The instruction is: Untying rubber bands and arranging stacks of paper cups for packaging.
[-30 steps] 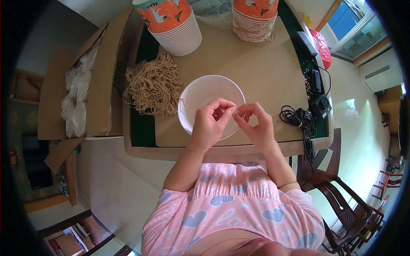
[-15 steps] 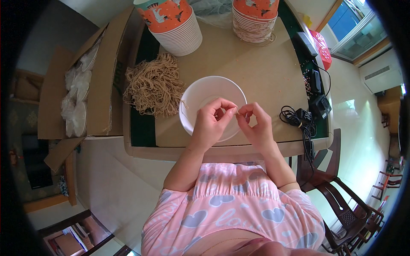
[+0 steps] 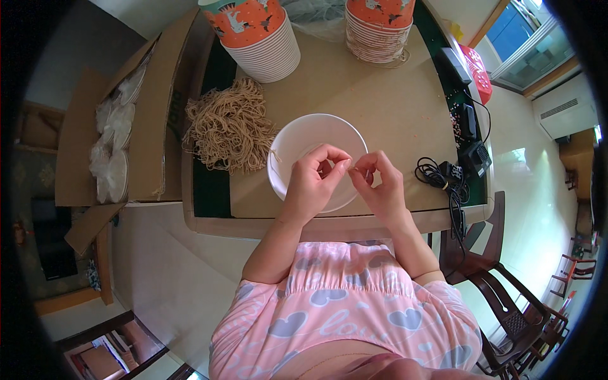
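Left hand: the left hand (image 3: 315,180) hovered over the white bowl (image 3: 297,140), fingers curled in, thumb and forefinger pinched on a thin tan strand (image 3: 354,170).
Right hand: the right hand (image 3: 382,188) sat just beside the left, over the bowl's right rim, its fingertips pinched on the other end of the same strand.
Grip: both hands were clenched lightly on the strand; neither palm lay open.
Strand: it was held in the air between the 2 hands, above the bowl and not yet lying in it; too thin to tell more.
Bowl: it stood on the desk (image 3: 392,107) near the front edge, and the part of its inside that showed looked bare, so little or nothing seemed to have been put in.
Supply: a loose heap of tan strands (image 3: 231,126) lay on the desk just left of the bowl, apart from it, and looked large and barely drawn on.
Containers: 2 stacks of orange-printed paper bowls (image 3: 263,35) stood at the far edge of the desk, well apart from the hands.
Progress: judged from this, the work looked early, with 1 strand in hand and the heap left to go through.
Surroundings: an open cardboard box (image 3: 142,126) of clear plastic lids stood left of the desk, and black cables (image 3: 443,177) lay at its right.
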`<state>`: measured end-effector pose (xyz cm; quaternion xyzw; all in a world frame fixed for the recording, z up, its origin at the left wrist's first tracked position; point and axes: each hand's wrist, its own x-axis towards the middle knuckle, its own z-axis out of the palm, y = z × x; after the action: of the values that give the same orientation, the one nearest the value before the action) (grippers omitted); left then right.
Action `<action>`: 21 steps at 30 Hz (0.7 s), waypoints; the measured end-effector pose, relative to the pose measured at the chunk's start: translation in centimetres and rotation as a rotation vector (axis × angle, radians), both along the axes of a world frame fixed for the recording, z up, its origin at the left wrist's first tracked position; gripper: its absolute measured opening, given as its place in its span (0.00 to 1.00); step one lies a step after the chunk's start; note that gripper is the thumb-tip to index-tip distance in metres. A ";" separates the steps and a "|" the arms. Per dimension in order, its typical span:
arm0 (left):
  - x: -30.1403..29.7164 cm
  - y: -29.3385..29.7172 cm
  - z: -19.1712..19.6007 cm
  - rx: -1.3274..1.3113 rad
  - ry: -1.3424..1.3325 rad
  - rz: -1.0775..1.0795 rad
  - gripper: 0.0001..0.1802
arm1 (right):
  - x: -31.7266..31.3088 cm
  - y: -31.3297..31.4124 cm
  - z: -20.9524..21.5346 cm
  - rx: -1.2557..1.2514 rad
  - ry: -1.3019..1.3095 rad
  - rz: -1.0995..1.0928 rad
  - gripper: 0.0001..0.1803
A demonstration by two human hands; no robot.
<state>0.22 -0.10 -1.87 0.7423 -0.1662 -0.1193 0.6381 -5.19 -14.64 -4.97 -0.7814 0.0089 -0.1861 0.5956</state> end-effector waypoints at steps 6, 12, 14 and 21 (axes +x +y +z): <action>0.0 0.0 0.0 -0.001 0.003 0.013 0.02 | 0.1 -0.1 -0.1 -0.118 -0.012 -0.004 0.09; -0.2 0.1 -0.2 -0.045 0.046 0.053 0.03 | -0.3 0.1 0.9 -0.203 -0.034 -0.114 0.14; -0.3 0.1 0.4 -0.039 0.068 0.056 0.03 | -0.6 0.1 1.9 -0.233 -0.086 -0.161 0.18; -0.3 0.3 0.3 -0.048 0.088 0.060 0.03 | -0.1 0.1 2.0 -0.225 0.023 0.038 0.09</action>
<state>-0.11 0.15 -1.57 0.7256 -0.1186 -0.1285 0.6655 -5.28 -14.53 -2.98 -0.8454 -0.0201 -0.1655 0.5075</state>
